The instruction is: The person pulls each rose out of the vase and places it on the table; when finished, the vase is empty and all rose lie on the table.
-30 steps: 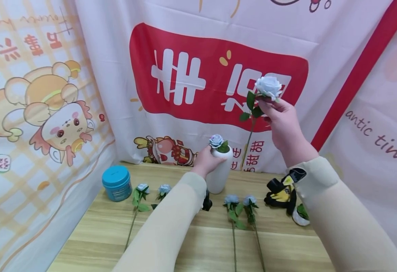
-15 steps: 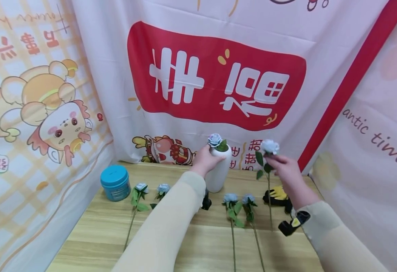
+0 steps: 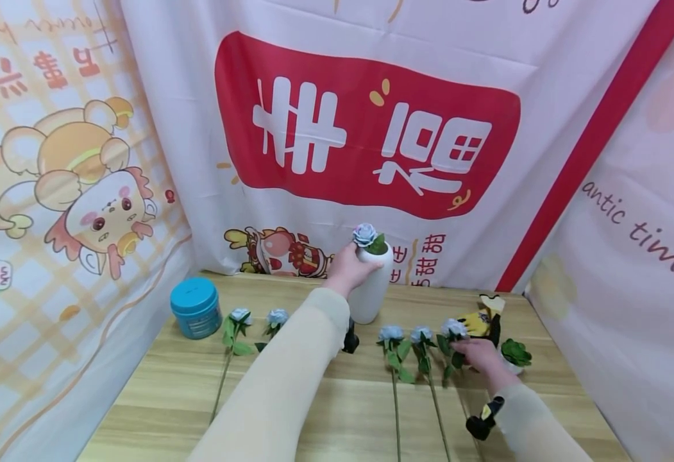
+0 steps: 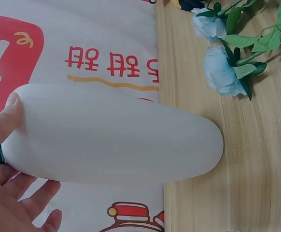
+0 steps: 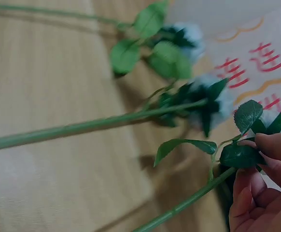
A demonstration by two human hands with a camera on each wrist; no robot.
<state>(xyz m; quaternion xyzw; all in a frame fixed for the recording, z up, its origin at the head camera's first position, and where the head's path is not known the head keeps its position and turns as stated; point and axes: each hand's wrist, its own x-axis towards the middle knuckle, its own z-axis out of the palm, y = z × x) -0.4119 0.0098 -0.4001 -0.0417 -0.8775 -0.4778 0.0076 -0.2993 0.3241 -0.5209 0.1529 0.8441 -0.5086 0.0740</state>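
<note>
My left hand (image 3: 348, 268) grips the upper part of a white vase (image 4: 116, 137) that stands upright at the back of the table. A pale blue rose (image 3: 364, 235) with a green leaf shows at the vase's mouth. My right hand (image 3: 481, 359) is low over the table at the right, pinching an artificial rose (image 3: 454, 328) just under its bloom. In the right wrist view, thumb and fingers close on the green stem (image 5: 189, 200) among its leaves. Two more blue roses, one rose (image 3: 391, 333) and another rose (image 3: 421, 335), lie side by side just left of it.
A blue-lidded tub (image 3: 195, 307) stands at the back left, with a rose (image 3: 240, 316) and another rose (image 3: 278, 317) lying near it. A yellow and black object (image 3: 478, 321) and a small potted succulent (image 3: 515, 353) are behind and beside my right hand. A printed curtain (image 3: 365, 128) hangs behind the table.
My right hand has brought its rose down from high in front of the curtain to the table, beside the two lying roses. The left hand stays on the vase.
</note>
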